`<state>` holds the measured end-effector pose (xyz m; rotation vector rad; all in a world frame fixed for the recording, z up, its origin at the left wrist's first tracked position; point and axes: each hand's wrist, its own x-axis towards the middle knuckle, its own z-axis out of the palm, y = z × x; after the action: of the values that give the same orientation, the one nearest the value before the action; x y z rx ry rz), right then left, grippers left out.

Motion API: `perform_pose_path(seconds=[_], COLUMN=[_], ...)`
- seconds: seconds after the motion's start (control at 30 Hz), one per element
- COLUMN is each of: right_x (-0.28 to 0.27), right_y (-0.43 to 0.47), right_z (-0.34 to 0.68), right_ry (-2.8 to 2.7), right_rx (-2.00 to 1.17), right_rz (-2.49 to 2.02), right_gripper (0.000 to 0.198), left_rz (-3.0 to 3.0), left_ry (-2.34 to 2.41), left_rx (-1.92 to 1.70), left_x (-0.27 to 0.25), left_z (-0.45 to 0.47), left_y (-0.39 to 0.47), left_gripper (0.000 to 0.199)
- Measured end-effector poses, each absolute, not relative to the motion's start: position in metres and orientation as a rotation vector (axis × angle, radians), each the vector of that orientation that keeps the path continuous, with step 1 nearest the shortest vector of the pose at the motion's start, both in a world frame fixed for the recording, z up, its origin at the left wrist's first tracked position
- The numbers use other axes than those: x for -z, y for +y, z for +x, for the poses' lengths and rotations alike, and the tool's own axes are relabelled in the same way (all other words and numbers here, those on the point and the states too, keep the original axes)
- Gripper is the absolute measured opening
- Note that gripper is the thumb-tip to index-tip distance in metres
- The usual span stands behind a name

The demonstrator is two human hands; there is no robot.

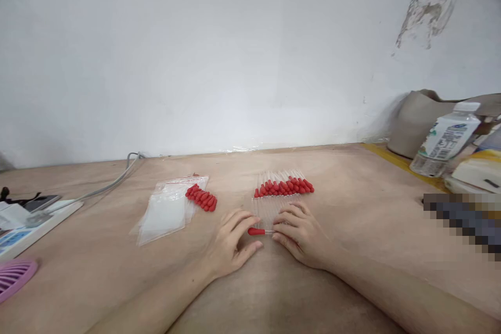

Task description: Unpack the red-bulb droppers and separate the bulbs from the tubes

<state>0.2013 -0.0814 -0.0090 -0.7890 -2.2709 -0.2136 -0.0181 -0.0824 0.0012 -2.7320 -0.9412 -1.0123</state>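
Note:
A dropper with a red rubber bulb [256, 231] lies crosswise between my two hands, its clear thin tube running to the right. My right hand [299, 232] pinches that tube between thumb and fingers. Around the bulb, my left hand [237, 237] has its thumb and fingers apart, close to it but not clearly gripping. Just beyond my hands lies a row of clear thin tubes [268, 209] without bulbs, partly covered by my right fingers. Farther back is a row of droppers with red bulbs [284, 186], tubes pointing to the wall. Loose red bulbs [201, 197] are heaped at the left.
Clear plastic zip bags [162, 214] lie under the loose bulbs' left side. A power strip [23, 229] with a grey cable [121, 175] and a pink slatted object [18, 276] are far left. A bottle [446, 141] and a grey container [409, 120] stand at the right.

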Motion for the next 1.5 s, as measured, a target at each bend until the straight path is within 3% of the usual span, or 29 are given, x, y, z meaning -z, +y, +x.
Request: perform_pose_path(seconds=[0.07,0.27,1.07,1.17,1.3,1.5], right_x=[0.01,0.013,0.011,0.004,-0.006,-0.002], right_y=[-0.082,-0.083,-0.091,-0.079,-0.063,-0.054], right_z=[0.201,0.199,0.221,0.243,0.266,0.275], right_ry=[-2.269,-2.283,-2.282,-2.148,-1.982,-1.907], right_rx=[0.205,0.149,0.331,0.306,0.292,-0.088], right_rz=[-0.769,-0.744,-0.442,-0.656,-1.294,-1.683], right_gripper=[0.014,0.016,0.017,0.017,0.026,0.025], left_rz=[-2.738,-2.65,-2.736,-2.621,-2.411,-2.159], left_ry=[-0.842,-0.615,-0.567,-0.745,-1.129,-1.836], left_rx=[0.971,1.012,0.932,1.01,1.114,0.987], left_x=[-0.001,0.005,0.003,0.001,-0.017,-0.059], left_z=[-0.013,-0.005,-0.019,-0.03,-0.05,-0.097], left_y=[-0.082,-0.08,-0.091,-0.086,-0.064,-0.014], left_gripper=[0.034,0.019,0.014,0.012,0.016,0.025])
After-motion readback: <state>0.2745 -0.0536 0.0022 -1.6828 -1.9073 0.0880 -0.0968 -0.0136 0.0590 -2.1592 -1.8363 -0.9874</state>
